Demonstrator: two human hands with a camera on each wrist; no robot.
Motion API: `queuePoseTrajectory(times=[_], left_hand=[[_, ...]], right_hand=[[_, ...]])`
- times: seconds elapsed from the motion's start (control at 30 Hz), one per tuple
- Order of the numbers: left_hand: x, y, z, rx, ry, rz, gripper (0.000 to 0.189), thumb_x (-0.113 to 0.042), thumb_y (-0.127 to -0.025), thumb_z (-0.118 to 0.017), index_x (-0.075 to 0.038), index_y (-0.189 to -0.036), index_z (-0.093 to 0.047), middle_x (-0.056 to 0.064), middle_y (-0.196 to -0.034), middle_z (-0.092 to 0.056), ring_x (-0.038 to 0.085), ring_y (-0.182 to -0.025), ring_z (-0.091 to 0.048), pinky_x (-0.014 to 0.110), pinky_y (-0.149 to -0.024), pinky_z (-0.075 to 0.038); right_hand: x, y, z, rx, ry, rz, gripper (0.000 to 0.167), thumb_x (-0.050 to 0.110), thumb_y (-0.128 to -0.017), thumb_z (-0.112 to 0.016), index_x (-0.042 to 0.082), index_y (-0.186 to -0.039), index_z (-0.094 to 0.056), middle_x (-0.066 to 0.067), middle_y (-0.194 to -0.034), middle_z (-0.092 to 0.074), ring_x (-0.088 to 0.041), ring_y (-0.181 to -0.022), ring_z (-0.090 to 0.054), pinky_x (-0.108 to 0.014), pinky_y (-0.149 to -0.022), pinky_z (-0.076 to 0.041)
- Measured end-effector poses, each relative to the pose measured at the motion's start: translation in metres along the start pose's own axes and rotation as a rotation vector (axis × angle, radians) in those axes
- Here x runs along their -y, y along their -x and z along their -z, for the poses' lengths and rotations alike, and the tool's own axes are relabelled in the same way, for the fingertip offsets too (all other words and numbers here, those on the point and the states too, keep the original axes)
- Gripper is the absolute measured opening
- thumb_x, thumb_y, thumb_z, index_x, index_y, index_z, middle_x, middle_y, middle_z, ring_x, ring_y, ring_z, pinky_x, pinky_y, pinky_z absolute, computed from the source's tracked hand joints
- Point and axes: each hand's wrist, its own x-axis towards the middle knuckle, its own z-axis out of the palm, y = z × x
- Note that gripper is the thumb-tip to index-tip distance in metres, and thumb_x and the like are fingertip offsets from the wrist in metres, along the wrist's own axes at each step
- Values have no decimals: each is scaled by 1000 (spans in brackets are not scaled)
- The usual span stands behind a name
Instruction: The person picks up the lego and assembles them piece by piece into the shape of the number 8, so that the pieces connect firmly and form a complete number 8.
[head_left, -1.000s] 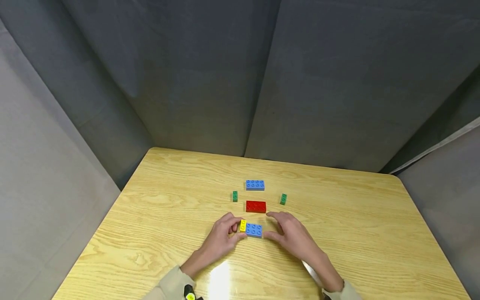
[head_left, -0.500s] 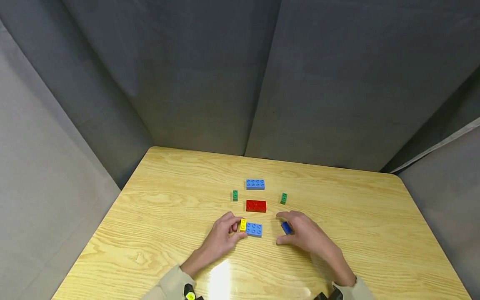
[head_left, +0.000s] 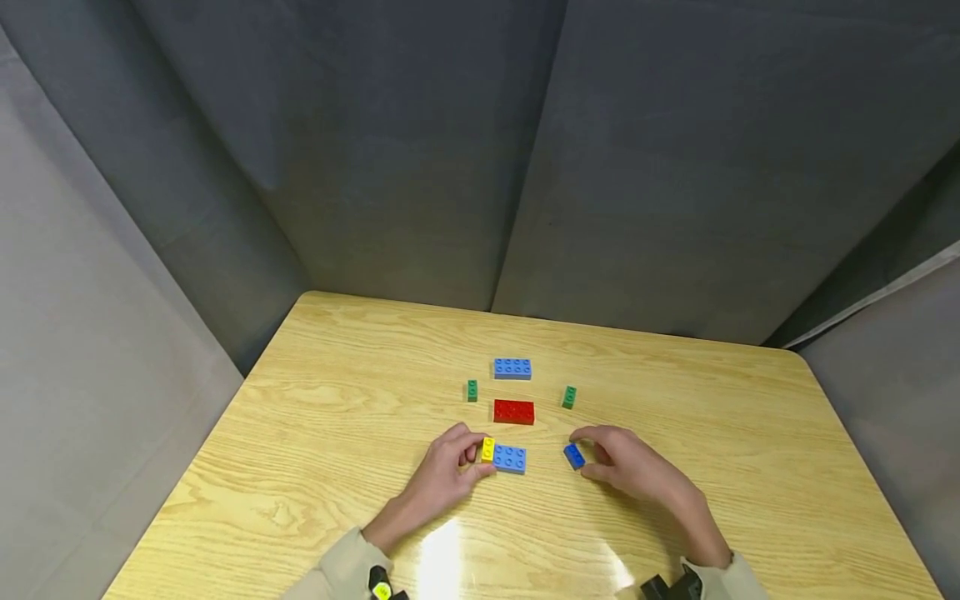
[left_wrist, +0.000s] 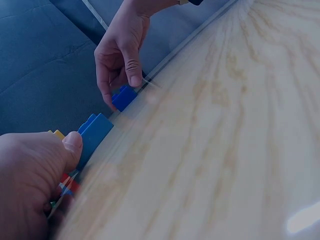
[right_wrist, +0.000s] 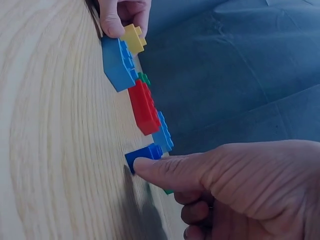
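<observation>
A small yellow brick (head_left: 488, 450) sits on the left end of a light blue brick (head_left: 510, 459) on the table. My left hand (head_left: 446, 467) holds that end between thumb and forefinger. To the right lies a small dark blue brick (head_left: 573, 455) with its studs up. Around it are the thumb and forefinger of my right hand (head_left: 630, 463), pinching it. In the right wrist view the thumb lies against the side of the dark blue brick (right_wrist: 142, 156); the forefinger is hidden there.
Just behind the light blue brick lies a red brick (head_left: 513, 412). Farther back is another light blue brick (head_left: 512, 368). Small green bricks stand to the left (head_left: 472, 391) and right (head_left: 569, 397). Grey curtains (head_left: 405, 167) surround the wooden table (head_left: 337, 400).
My right hand has moved right, away from the light blue brick and onto the dark blue brick, which was hidden under it a second ago. The left hand has stayed in place.
</observation>
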Motion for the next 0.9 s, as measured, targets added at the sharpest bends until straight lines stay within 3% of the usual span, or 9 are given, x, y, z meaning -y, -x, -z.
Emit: queuePoseTrajectory(times=[0.2,0.4,0.6,0.73,0.9], left_hand=[[0,0,0,-4,2,-3,48,-26,-89,-84,-3,-129,-71,-3,-86,-51,8,-78,-46,17,-62,-40],[0,0,-1,-7,-7,-3,47,-26,-89,-84,-4,-128,-71,-3,-86,-51,8,-78,-47,17,-63,-40],[0,0,-1,-11,-8,-16,46,-26,-89,-84,-3,-128,-71,-2,-86,-51,8,-78,-47,17,-63,-40],[0,0,-1,-13,-8,-19,46,-26,-89,-84,-3,-127,-72,-2,-86,-51,8,-77,-46,17,-62,-40],[0,0,-1,-11,-10,-14,46,-26,-89,-84,-4,-128,-72,-3,-85,-51,8,-77,-46,17,-62,-40]], right_hand=[[-4,-1,-1,-14,-13,36,26,13,-99,-73,8,-124,-72,5,-68,-44,-7,-59,-35,-25,-56,-29],[-4,-5,-6,4,-40,51,39,18,-97,-76,8,-134,-66,4,-68,-45,-7,-59,-36,-25,-56,-30],[-2,-6,-10,-5,-38,31,15,25,-96,-78,13,-104,-73,5,-68,-44,-6,-60,-37,-24,-56,-31],[-1,-5,-11,-15,-32,17,21,33,-94,-80,16,-89,-68,6,-66,-45,-5,-58,-37,-24,-55,-32],[1,-6,-14,-6,-48,21,31,40,-91,-81,17,-82,-63,8,-67,-47,-4,-58,-39,-22,-55,-33]])
